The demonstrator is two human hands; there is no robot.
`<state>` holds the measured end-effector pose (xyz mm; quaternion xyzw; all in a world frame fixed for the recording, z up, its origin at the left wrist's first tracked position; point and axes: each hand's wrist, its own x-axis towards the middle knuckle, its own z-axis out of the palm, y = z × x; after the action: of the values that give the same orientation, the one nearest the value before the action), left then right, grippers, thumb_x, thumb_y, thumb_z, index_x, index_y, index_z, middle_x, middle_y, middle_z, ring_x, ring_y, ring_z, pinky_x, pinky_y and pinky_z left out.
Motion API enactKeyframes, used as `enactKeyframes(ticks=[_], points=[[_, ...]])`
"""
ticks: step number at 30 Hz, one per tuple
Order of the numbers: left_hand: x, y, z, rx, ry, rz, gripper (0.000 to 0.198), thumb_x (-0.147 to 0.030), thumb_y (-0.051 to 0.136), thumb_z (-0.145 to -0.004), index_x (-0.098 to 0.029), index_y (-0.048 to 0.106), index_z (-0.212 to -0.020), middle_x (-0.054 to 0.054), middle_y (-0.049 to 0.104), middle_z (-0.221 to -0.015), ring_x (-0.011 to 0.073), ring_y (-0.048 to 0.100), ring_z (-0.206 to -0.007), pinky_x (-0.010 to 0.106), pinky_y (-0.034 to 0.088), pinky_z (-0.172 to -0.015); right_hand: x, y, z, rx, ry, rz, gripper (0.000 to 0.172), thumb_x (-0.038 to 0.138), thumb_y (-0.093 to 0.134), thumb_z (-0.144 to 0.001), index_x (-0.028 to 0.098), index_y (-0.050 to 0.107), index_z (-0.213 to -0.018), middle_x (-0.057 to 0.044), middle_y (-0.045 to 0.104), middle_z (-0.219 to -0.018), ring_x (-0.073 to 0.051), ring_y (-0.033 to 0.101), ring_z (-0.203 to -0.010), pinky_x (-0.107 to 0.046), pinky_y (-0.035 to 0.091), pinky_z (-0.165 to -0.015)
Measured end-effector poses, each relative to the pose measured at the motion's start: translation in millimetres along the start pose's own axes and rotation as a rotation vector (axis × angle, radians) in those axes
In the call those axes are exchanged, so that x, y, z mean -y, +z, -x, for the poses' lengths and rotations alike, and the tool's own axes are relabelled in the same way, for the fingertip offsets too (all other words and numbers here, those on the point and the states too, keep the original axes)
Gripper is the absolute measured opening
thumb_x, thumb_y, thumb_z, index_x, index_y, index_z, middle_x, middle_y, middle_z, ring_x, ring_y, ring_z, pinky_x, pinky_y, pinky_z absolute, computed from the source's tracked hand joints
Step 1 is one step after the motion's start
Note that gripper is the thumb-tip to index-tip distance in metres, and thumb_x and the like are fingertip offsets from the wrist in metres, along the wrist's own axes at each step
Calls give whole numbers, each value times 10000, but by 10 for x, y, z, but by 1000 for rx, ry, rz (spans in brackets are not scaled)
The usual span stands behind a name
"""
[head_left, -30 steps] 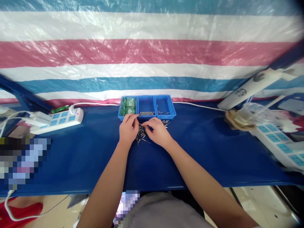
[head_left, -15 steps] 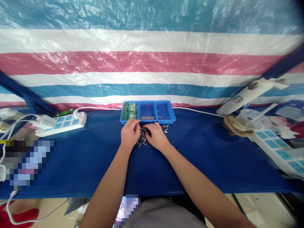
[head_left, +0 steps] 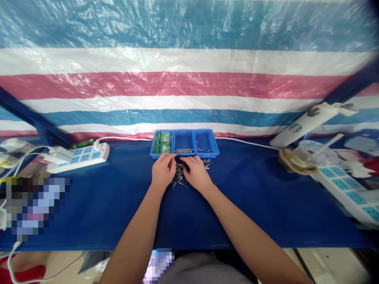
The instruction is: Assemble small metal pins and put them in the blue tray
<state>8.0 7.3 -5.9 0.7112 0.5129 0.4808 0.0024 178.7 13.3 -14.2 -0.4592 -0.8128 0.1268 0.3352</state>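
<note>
A pile of slim metal pieces, like drill or driver bits [head_left: 177, 180], lies on the blue table in front of a blue three-part tray [head_left: 217, 151]. My left hand [head_left: 162, 172] is over the pile's left side, thumb and fingers pressed together; what they hold is hidden. Close by, my right hand [head_left: 196, 173] curls its fingers over the pile, and a dark bit of something shows by its fingertips, too small to name. Green packets [head_left: 164, 142] fill the tray's left compartment. Short metal cylinders [head_left: 184, 150] stand in a row in the middle one, and a few thin pieces [head_left: 204, 150] lie in the right one.
A white power strip [head_left: 85, 156] with plugs and cables is at the left. On the right are a white tumbler [head_left: 302, 125], a clear plastic cup [head_left: 310, 152] and another power strip [head_left: 346, 189]. Striped sheeting [head_left: 189, 86] hangs behind the table [head_left: 118, 205].
The whole view has shifted slightly, so the scene sits a little lower. Both hands stay over the pile, with only small finger movement.
</note>
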Motion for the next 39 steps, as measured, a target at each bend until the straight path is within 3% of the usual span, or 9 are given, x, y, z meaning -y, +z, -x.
enactKeyframes(ticks=[3, 17, 26, 33, 39], points=[[-7, -1, -1, 7, -2, 4, 222, -125, 566, -949, -212, 730, -1072, 27, 730, -971, 120, 672, -750, 247, 555, -767, -16, 3, -8, 2, -36, -55, 467, 30, 573, -853, 202, 674, -1275, -73, 750, -1185, -277, 596, -1028, -466, 513, -992], [20, 1, 22, 46, -5, 32, 227, -131, 555, -956, -212, 722, -1085, 31, 725, -994, 109, 659, -745, 248, 562, -786, -32, 60, -15, 17, -23, -66, 384, 46, 593, -837, 172, 711, -1180, -76, 775, -1105, -274, 602, -961, -444, 510, -961], [16, -8, 30, 71, -25, 48, 225, -144, 549, -964, -219, 721, -1088, 38, 728, -1002, 126, 671, -769, 274, 574, -805, -14, 69, -9, 16, -10, -54, 396, 29, 559, -832, 184, 711, -1163, -86, 727, -994, -259, 579, -905, -422, 503, -900], [7, -6, 26, 72, -22, 48, 222, -144, 553, -963, -217, 724, -1086, 36, 730, -1007, 121, 666, -758, 272, 571, -811, 6, 33, -13, 13, -22, -78, 424, 16, 548, -831, 184, 704, -1188, -94, 713, -1018, -263, 589, -941, -430, 521, -923], [2, -7, 23, 66, -10, 50, 223, -140, 552, -964, -214, 727, -1081, 38, 731, -1000, 131, 677, -803, 269, 570, -817, 37, -8, -22, -63, -11, -174, 411, 20, 511, -864, 212, 714, -1165, -71, 685, -946, -231, 643, -916, -384, 551, -891]])
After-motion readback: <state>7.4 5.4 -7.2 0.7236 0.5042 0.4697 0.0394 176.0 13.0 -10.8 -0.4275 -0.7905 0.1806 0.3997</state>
